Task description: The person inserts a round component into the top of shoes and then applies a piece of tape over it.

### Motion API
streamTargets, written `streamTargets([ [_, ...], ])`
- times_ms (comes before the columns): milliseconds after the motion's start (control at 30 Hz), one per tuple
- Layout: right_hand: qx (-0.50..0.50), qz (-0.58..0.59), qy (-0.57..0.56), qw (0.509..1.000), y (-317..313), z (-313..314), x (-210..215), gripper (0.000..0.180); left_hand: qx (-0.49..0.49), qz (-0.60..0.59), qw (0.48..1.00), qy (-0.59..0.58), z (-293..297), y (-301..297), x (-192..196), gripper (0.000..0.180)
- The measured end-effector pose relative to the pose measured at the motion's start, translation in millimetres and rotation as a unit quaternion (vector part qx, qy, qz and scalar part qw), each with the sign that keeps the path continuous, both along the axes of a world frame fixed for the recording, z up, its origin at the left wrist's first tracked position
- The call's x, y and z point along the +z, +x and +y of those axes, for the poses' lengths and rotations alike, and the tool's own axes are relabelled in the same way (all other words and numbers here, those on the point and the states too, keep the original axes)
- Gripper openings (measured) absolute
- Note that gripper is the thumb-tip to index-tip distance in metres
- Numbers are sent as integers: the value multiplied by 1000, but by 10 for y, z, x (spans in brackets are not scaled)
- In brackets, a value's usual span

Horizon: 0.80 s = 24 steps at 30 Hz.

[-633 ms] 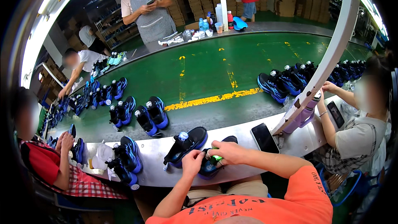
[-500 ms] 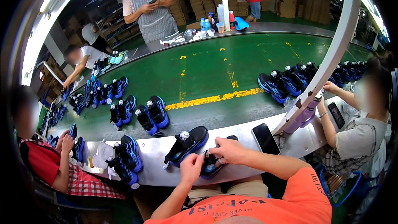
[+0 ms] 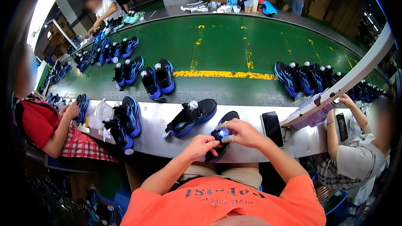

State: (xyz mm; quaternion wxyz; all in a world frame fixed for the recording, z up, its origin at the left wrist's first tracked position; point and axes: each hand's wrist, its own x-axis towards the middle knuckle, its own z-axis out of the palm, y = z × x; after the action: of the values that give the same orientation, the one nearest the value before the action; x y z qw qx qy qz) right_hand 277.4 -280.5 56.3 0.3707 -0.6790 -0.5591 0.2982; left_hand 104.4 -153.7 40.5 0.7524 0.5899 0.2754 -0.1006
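Note:
A black and blue sneaker (image 3: 231,115) lies on the metal ledge in front of me, its toe pointing away. A round knob (image 3: 223,132) on its top glows blue-white. The thumb and forefinger of my right hand (image 3: 246,134) close round this knob; pale covers sit on those fingertips. My left hand (image 3: 202,146) is pinched at the shoe's opening, left of the knob; what its fingertips hold is hidden. Just left of both hands rests a second sneaker (image 3: 197,117) with a clear round cap (image 3: 193,105) on top.
A phone (image 3: 272,129) lies right of my hands, by a white post (image 3: 335,83) and a purple bottle (image 3: 312,116). Another pair of sneakers (image 3: 127,119) stands left on the ledge. More shoes line the green belt (image 3: 222,54). People sit close on both sides.
The knob between my fingers now glows; no glow showed before. My right hand has moved from the shoe's front to round the knob. The whole view has shifted.

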Motion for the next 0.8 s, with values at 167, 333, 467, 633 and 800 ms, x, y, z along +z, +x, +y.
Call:
streamTargets([
  [167, -91, -39, -71, 992, -139, -52, -3, 42, 24, -34, 999, -5, -82, -10, -120, 21],
  [333, 12, -2, 42, 999, 76, -86, 80, 27, 5, 9, 1000, 6, -88, 42, 74, 22],
  [467, -82, -72, -72, 991, -11, -15, 42, 26, -47, 10, 997, 54, -60, 35, 181, 23],
  [633, -19, 8, 87, 996, 299, 443, -55, 26, 188, -80, 929, 309, 474, -181, 319, 16],
  [800, -1, 83, 51, 995, 62, 1038, -186, 57, 55, -22, 826, 560, 872, -100, -39, 29],
])
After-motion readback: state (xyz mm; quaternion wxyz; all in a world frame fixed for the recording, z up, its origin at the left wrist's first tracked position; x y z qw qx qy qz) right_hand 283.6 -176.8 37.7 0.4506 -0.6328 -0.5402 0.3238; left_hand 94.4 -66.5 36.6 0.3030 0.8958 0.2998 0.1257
